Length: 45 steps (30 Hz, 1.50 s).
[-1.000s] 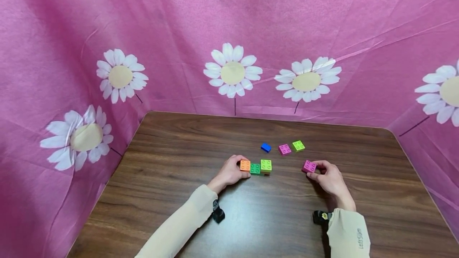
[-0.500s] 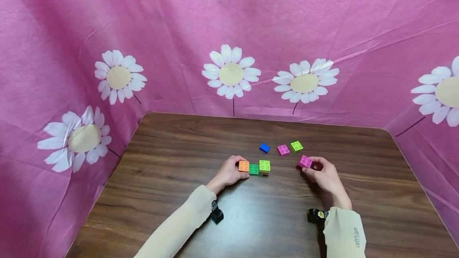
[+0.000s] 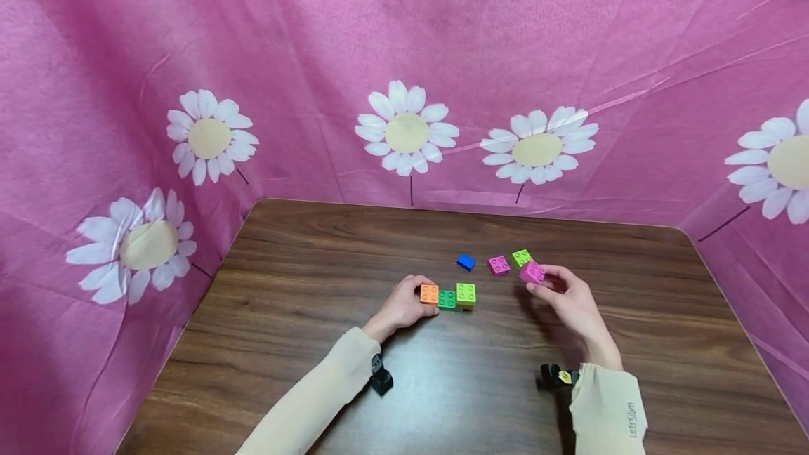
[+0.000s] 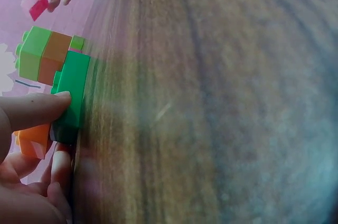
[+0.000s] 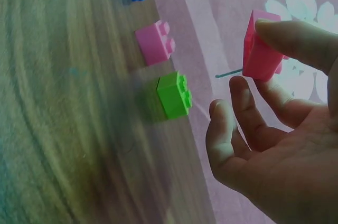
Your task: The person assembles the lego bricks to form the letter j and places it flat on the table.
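My left hand point(image 3: 403, 302) grips the left end of a joined row of building bricks on the table. That row has an orange brick point(image 3: 429, 293) at the left, a long green brick point(image 4: 75, 89) as its base, and a lime brick point(image 3: 465, 292) at the right. In the left wrist view a brown-orange brick point(image 4: 52, 57) sits between the lime and green ones. My right hand point(image 3: 574, 305) pinches a magenta brick point(image 5: 262, 47) between thumb and fingers, lifted above the table and tilted. In the head view it partly covers a lime brick point(image 3: 521, 256) lying behind.
A pink brick point(image 3: 498, 265) and a small blue brick point(image 3: 465, 262) lie on the wooden table point(image 3: 329, 244), left of the loose lime brick. A pink curtain point(image 3: 303, 76) with printed daisies hangs along the table's back edge.
My right hand has lifted the magenta brick and carried it back and slightly left, toward the loose lime brick. My left hand and the joined bricks have stayed in place.
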Each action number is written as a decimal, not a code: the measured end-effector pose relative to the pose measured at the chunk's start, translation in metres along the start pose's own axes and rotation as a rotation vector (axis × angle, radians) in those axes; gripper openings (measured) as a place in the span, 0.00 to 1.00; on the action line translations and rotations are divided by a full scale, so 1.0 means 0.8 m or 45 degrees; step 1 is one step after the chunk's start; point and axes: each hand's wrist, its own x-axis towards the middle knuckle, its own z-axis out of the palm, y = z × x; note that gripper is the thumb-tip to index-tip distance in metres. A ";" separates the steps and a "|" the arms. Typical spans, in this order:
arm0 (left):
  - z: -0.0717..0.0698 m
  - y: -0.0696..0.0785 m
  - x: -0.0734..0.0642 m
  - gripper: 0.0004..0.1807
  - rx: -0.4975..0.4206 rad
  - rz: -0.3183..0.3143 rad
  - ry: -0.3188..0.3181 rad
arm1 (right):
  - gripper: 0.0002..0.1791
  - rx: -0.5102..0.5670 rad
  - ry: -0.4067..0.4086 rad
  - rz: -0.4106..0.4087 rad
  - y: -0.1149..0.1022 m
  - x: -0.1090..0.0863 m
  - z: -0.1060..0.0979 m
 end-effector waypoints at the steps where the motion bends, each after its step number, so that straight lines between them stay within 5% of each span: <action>1: 0.000 0.000 0.000 0.21 0.001 0.002 0.001 | 0.29 0.004 -0.002 -0.009 -0.002 0.000 0.000; 15: 0.002 -0.003 0.005 0.22 0.043 0.054 0.033 | 0.28 0.022 -0.049 -0.077 -0.020 0.006 0.011; 45: 0.001 -0.003 0.004 0.22 0.058 0.024 0.009 | 0.23 0.060 -0.244 -0.211 -0.032 0.006 0.072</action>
